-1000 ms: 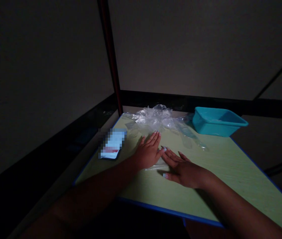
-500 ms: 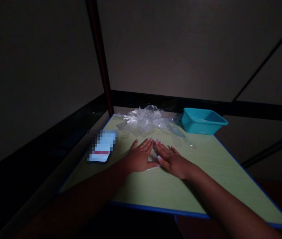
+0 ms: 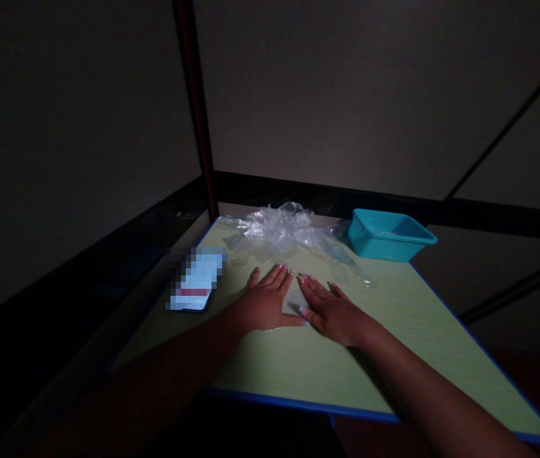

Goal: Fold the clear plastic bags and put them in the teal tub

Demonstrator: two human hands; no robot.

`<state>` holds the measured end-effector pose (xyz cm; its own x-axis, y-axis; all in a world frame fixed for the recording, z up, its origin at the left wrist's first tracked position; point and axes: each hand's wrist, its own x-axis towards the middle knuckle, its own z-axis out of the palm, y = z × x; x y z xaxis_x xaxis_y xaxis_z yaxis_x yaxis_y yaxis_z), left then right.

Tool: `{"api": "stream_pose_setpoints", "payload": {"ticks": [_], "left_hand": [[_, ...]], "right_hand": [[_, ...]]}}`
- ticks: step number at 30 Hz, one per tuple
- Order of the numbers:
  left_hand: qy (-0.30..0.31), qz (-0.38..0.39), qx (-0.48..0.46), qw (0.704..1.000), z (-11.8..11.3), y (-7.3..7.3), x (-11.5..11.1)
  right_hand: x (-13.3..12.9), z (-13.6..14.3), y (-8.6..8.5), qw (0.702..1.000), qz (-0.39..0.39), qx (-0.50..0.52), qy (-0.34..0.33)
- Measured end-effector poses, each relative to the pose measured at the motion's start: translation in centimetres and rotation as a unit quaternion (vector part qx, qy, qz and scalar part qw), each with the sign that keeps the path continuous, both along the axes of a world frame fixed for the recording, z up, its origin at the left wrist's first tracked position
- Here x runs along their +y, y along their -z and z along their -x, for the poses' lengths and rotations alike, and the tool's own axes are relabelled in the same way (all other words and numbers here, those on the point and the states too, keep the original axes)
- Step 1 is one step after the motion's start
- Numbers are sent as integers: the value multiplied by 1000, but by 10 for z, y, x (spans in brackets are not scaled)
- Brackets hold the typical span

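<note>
Flatly resting an open left hand (image 3: 268, 301) and open right hand (image 3: 331, 310) on clear plastic (image 3: 293, 299) atop the table (image 3: 422, 331), gripping nothing.

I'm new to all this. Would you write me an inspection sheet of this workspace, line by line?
Surface: pale green table with a blue edge.
Things at hand: clear plastic sheet, lying flat and partly hidden by the hands; heap of crumpled clear plastic beyond it.
Clutter: phone with lit, blurred screen, near the table's left edge; turquoise basin at the far right corner, contents unclear.
Hands: left hand and right hand palm down, fingers extended, thumbs close together.
Cables: nothing seen.
Surroundings: dim greyish walls, dark corner post.
</note>
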<state>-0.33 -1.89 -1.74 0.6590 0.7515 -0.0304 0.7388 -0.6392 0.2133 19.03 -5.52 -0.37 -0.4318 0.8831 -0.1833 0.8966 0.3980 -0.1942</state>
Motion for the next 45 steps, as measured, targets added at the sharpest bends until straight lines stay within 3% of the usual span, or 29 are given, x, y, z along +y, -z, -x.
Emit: {"api": "stream_pose_setpoints", "payload": {"ticks": [6,14,18,21,23,25,28,30,31,34,39,45], "left_hand": [[19,-32,-34,999,-1,-11,1],[57,-129,-222,965,-3,-23,6],[68,-98,-251,961,-2,-26,5],[94,-56,-255,961,-4,-23,4],[80,-5,-313,946,-6,-20,5],[33,90,-407,908,-9,-18,8],[-46,264,-534,802,-9,-19,13],[-62,356,-580,730,-8,-22,15],[-59,393,-590,702,-7,-23,15],[-32,465,-580,668,-8,-25,12],[-15,516,-542,663,-9,-25,7],[28,604,-571,556,3,-34,12]], "right_hand": [[0,2,2,999,-12,-35,22],[2,0,1,998,-5,-43,54],[3,-2,3,999,-3,-23,48],[9,-7,5,993,-28,94,58],[15,-10,4,958,-58,264,95],[21,-12,0,864,-69,476,150],[26,-12,-8,694,36,687,211],[26,-10,-12,614,123,749,218],[26,-9,-12,588,156,763,216],[26,-7,-10,562,210,771,212],[25,-8,-7,579,264,745,202],[15,-18,-22,493,282,813,129]]}}
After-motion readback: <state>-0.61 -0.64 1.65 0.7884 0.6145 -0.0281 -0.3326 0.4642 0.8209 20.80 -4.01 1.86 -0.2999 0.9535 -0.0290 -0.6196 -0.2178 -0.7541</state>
